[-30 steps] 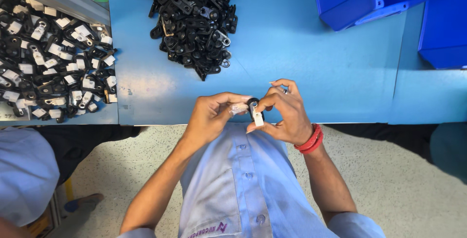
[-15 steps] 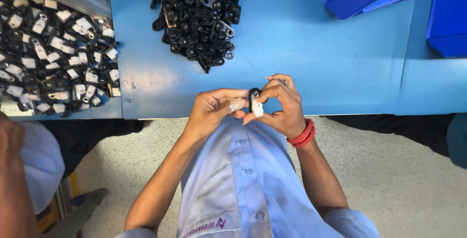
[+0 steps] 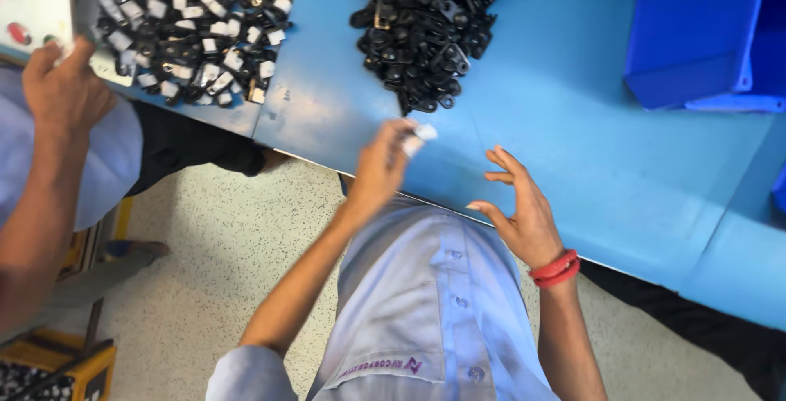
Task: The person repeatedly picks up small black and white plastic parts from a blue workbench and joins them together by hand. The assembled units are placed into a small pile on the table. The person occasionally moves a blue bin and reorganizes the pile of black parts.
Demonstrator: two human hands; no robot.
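My left hand (image 3: 383,165) is raised over the near edge of the blue table (image 3: 573,122) and pinches a small black and white part (image 3: 417,137) at its fingertips. My right hand (image 3: 520,208), with a red band at the wrist, hovers beside it with fingers spread and nothing in it. A heap of plain black parts (image 3: 430,24) lies on the table just beyond my left hand. A second heap of black parts with white pieces (image 3: 192,28) lies to the left.
A co-worker's hand (image 3: 65,90) and arm reach in at the far left by the second heap. Blue bins (image 3: 696,32) stand at the back right. Speckled floor shows below the table edge, with a yellow crate (image 3: 57,368) at bottom left.
My hands have come apart: the left now carries the part alone toward the left, the right has let go and opened. The view has swung, and the co-worker's hand has risen at left.
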